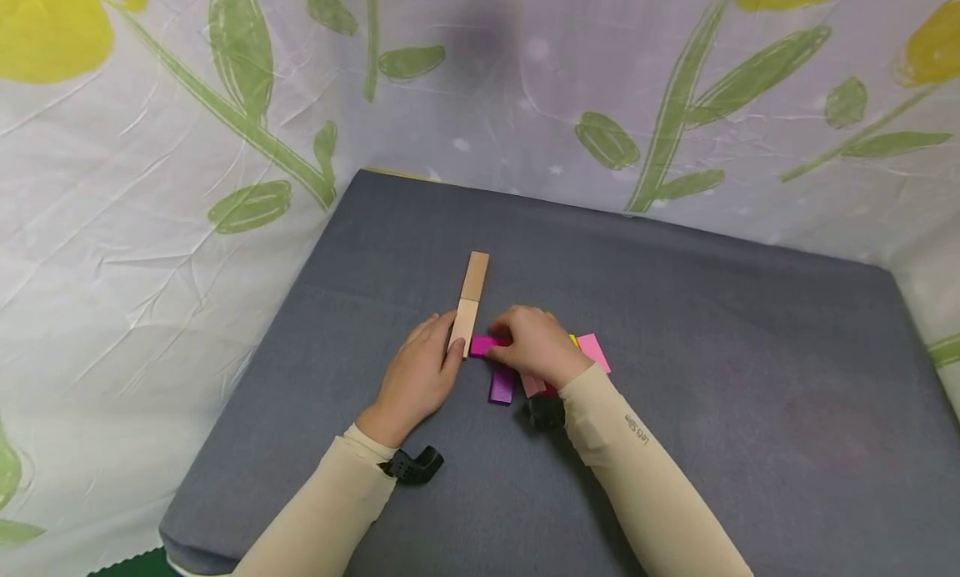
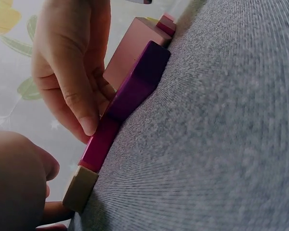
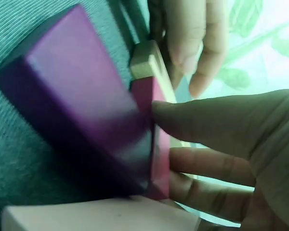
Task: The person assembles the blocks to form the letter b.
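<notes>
Two plain wooden blocks lie end to end in a line on the grey table, the darker far block (image 1: 475, 275) beyond the paler near block (image 1: 467, 318). My left hand (image 1: 416, 377) rests along the near block's left side, fingers fairly straight, thumb by its near end. From the right, my right hand (image 1: 538, 343) pinches a magenta block (image 1: 483, 346) between thumb and fingers; its end meets the near wooden block's side. Close by that hand lies a purple block (image 1: 502, 386), touching or nearly touching the magenta one in the right wrist view (image 3: 82, 82).
Beside and partly under the right hand lie a salmon-pink block (image 1: 532, 384), a light pink block (image 1: 594, 352), and bits of yellow and red ones. Grey cloth covers the table (image 1: 712, 335). A flower-patterned curtain (image 1: 525, 85) hangs behind it.
</notes>
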A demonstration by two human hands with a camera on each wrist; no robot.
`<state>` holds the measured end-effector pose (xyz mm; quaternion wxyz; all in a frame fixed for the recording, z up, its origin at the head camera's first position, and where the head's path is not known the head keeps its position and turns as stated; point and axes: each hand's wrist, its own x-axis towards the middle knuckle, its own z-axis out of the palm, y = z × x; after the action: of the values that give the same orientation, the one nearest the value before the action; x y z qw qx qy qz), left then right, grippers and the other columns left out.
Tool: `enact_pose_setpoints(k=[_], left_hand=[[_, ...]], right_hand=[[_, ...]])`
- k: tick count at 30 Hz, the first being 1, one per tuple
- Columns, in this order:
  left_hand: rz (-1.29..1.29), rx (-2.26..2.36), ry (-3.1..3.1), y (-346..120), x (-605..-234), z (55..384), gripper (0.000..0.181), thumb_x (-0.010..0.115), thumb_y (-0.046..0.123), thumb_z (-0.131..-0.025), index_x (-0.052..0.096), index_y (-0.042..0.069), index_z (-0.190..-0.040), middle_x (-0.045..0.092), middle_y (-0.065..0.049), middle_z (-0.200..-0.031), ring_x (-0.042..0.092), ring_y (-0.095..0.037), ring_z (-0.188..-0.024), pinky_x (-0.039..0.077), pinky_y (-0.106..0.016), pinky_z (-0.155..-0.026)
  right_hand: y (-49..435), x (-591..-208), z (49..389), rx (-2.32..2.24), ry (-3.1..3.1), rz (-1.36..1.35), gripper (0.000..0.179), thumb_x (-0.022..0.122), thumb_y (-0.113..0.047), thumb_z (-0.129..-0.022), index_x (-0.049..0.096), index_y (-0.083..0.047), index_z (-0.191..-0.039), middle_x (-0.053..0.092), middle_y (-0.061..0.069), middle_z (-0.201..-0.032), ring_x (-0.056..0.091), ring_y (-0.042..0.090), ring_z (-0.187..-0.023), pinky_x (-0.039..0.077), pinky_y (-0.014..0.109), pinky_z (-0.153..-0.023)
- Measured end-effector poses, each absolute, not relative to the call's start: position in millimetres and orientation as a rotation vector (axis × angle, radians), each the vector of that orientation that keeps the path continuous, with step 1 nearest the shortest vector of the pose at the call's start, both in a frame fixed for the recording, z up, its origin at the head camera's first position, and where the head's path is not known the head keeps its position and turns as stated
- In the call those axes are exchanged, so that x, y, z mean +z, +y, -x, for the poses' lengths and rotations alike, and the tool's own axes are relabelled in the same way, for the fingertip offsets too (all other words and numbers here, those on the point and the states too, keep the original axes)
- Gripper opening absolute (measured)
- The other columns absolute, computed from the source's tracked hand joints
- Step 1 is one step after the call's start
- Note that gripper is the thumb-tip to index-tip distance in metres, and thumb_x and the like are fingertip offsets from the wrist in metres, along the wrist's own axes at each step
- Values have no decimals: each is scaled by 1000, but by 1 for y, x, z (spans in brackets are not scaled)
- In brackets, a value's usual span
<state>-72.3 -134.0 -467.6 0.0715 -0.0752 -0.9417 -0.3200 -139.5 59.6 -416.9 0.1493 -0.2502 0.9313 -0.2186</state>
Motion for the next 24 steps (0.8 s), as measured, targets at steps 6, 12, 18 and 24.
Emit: enact_pose_setpoints(k=[6,12,18,24], left_hand=[[212,-975,-2844,-133,-467,74,48,53,28,-110,54,2,-150,61,-18,-147,51,-35,-143,42,-54,-114],[208,-995,-2842,-133,-467,74,49,52,30,-111,53,1,-151,60,-18,-149,50,-35,-144,41,-53,-115],[188,-1037,-2845,-133,-466,75,51,51,32,-111,52,1,-151,58,-19,-151,49,-35,-145,40,-53,-117],[163,-1087,-2858,-134,-466,75,54,51,34,-111,50,0,-153,55,-21,-153,47,-37,-146,38,-55,-118]], right_hand=[[61,-418,136,-567,2699,717,30,85,-30,-88,82,-11,-111,74,4,-102,67,21,-91,49,48,-88],[63,-418,134,-582,2691,676,31,86,-27,-87,81,-9,-112,73,6,-103,66,23,-93,49,50,-93],[67,-422,132,-677,2695,676,29,83,-23,-87,80,-5,-110,71,7,-100,63,22,-89,54,43,-87],[72,-425,128,-822,2744,659,29,82,-27,-90,79,-6,-109,71,4,-96,64,18,-84,55,35,-77]])
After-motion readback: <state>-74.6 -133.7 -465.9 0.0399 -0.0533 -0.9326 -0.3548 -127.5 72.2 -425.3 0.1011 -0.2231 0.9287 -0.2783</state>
